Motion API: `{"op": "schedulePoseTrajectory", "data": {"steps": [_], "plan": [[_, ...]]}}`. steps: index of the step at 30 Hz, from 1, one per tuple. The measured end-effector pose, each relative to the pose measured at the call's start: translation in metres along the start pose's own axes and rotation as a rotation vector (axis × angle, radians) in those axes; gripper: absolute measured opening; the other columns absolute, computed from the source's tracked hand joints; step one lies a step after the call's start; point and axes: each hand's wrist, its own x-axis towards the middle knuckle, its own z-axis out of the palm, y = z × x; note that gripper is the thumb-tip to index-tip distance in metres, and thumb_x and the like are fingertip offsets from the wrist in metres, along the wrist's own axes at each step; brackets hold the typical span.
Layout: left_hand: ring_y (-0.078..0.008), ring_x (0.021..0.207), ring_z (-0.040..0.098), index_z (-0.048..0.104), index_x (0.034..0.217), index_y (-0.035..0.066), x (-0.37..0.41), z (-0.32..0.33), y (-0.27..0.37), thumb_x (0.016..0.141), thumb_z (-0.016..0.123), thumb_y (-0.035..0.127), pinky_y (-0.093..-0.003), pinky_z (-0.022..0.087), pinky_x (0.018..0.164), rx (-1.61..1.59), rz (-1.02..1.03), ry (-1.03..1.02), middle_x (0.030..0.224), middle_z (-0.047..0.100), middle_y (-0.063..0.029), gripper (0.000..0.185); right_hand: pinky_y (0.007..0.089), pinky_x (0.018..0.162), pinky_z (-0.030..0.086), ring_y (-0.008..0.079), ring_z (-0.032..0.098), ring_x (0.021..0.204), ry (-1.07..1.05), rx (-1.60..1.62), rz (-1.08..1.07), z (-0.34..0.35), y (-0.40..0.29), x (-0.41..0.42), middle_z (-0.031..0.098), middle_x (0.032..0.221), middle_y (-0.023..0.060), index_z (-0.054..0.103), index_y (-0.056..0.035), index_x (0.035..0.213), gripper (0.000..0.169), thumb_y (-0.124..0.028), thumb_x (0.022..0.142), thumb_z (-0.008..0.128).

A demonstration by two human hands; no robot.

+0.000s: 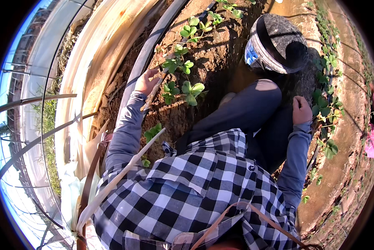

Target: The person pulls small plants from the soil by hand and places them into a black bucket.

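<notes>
My left hand (147,82) reaches over the left soil bed, beside a grey plastic pipe (136,70) and a whitish, dirt-marked strip (154,90) that runs past the fingers; whether it grips the strip cannot be made out. Close by on the right grow low green leafy plants, which look like strawberry plants (191,89). My right hand (301,110), its fingers curled, is at my right knee next to the leaves of another plant row (322,104). Nothing shows in it. Beyond my knees, a dirty bucket (262,57) lies tilted on the ground, its dark inside partly in view.
Rolled plastic sheeting (96,53) runs along the left side, with curved poles (33,101) poking in. A pale stick (124,172) crosses near my left arm. Furrowed soil (334,178) and more plants extend at the right; something pink (371,142) shows at the far right edge.
</notes>
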Motion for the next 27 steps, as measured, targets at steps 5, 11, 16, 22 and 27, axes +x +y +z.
{"op": "schedulePoseTrajectory", "data": {"steps": [5,11,16,22,27], "plan": [[-0.0293,0.102,0.052,0.056,0.107,0.01,0.007,0.026,0.047,0.072,0.061,0.013,-0.0372,0.04,0.089,0.467,0.261,-0.462,0.104,0.057,-0.0116,0.035,0.0301,0.071,0.046,0.0247,0.06,0.079,0.039,-0.01,-0.037,-0.006,-0.005,-0.001,0.061,0.085,0.0123,0.06,-0.0027,0.089,0.015,-0.014,0.082,0.055],[-0.0251,0.094,0.054,0.066,0.094,0.018,0.012,0.059,0.063,0.069,0.06,0.023,-0.0366,0.044,0.082,0.952,0.366,-0.814,0.09,0.06,-0.0079,0.026,0.03,0.07,0.046,0.0245,0.06,0.078,0.075,0.028,-0.017,-0.009,-0.01,-0.003,0.061,0.084,0.012,0.06,-0.0028,0.089,0.015,-0.015,0.081,0.056],[-0.0323,0.076,0.059,0.062,0.087,0.012,0.017,0.066,0.061,0.074,0.054,0.037,-0.0414,0.048,0.069,0.881,0.26,-0.782,0.08,0.062,-0.015,0.029,0.0297,0.069,0.046,0.0241,0.06,0.077,0.081,0.043,-0.008,-0.012,-0.012,-0.004,0.061,0.084,0.012,0.06,-0.0036,0.089,0.015,-0.015,0.081,0.056],[-0.031,0.087,0.059,0.063,0.095,0.007,0.045,0.038,0.082,0.08,0.044,0.046,-0.041,0.046,0.077,1.03,0.075,-0.857,0.09,0.063,-0.0138,0.046,0.03,0.066,0.046,0.0242,0.06,0.075,0.076,0.043,-0.035,-0.015,-0.016,-0.004,0.061,0.082,0.0114,0.06,-0.004,0.088,0.013,-0.015,0.08,0.057],[-0.0313,0.086,0.059,0.064,0.093,0.008,0.062,0.031,0.049,0.081,0.044,0.045,-0.0408,0.046,0.077,1.039,0.084,-0.776,0.09,0.062,-0.0141,0.043,0.03,0.066,0.046,0.0246,0.06,0.074,0.104,0.031,-0.072,-0.016,-0.018,-0.005,0.061,0.081,0.0108,0.059,-0.004,0.086,0.012,-0.014,0.08,0.057]]}}
